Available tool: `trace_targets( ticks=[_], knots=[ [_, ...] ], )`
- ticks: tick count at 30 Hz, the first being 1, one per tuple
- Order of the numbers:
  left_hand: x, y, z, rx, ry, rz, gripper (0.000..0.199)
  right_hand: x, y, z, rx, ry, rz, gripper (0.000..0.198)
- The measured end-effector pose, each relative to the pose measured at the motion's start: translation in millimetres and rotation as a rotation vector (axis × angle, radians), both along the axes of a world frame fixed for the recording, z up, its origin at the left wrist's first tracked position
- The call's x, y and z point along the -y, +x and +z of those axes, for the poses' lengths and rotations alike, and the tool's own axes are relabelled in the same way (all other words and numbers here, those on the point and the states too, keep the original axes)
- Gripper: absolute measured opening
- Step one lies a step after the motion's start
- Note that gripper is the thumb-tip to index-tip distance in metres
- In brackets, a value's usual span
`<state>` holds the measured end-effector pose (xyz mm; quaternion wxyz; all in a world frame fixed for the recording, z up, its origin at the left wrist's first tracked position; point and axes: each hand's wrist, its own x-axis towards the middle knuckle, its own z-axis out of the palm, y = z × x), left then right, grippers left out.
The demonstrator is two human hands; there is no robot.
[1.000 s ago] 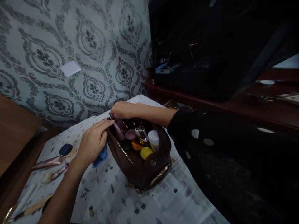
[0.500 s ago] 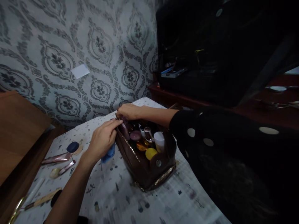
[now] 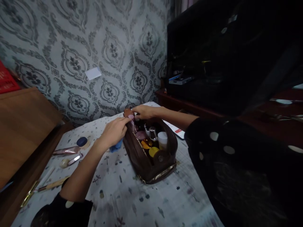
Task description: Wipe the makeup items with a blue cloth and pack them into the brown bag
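Note:
An unzipped brown makeup bag point(image 3: 134, 153) sits on the cloth-covered table, packed with bottles and jars. My left hand point(image 3: 115, 131) is closed on its left rim, thumb and finger beside a pink tube point(image 3: 131, 121) that stands in the far corner. Over the far end bends my right hand point(image 3: 145, 111), its curled fingertips dipping behind the rim by the brown flap point(image 3: 128, 112); what they hold is hidden. Inside the bag are a white-lidded jar point(image 3: 162, 138), a yellow lid point(image 3: 153, 151), a silver-capped bottle point(image 3: 153, 133) and an amber item point(image 3: 146, 144).
Left on the patterned cloth point(image 3: 132, 195) lie a blue-lidded jar point(image 3: 82, 142), a pink tube of cosmetics point(image 3: 66, 151), a small brush point(image 3: 75, 159) and a gold tube point(image 3: 29, 194). Something blue point(image 3: 116, 146) rests by the bag. A cardboard box point(image 3: 26, 126) borders the left; a dark cabinet point(image 3: 213, 63) stands right.
My right hand has lifted slightly and shifted back from the far corner, uncovering the brown flap and the pink tube's top. My left hand stays at the rim. The view has turned left.

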<state>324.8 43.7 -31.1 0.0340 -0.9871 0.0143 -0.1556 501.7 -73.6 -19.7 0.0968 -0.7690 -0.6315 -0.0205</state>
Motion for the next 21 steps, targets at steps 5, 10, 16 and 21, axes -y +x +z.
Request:
trace_targets(
  ticks=[5,10,16,21],
  knots=[
    [-3,-3,-4.7,0.025,-0.039,0.0,0.057,11,-16,4,-0.005,0.005,-0.003,0.035],
    [-8,-12,-5.8,0.082,-0.077,-0.031,0.051,30,-28,-1,-0.042,0.127,-0.051,0.037],
    [-14,-14,-11.1,0.126,-0.166,-0.065,0.042,77,-57,-12,-0.17,0.402,-0.182,0.033],
    [-13,-16,-17.4,0.188,-0.229,-0.097,0.045,118,-106,-39,-0.215,0.701,-0.088,0.025]
  ],
)
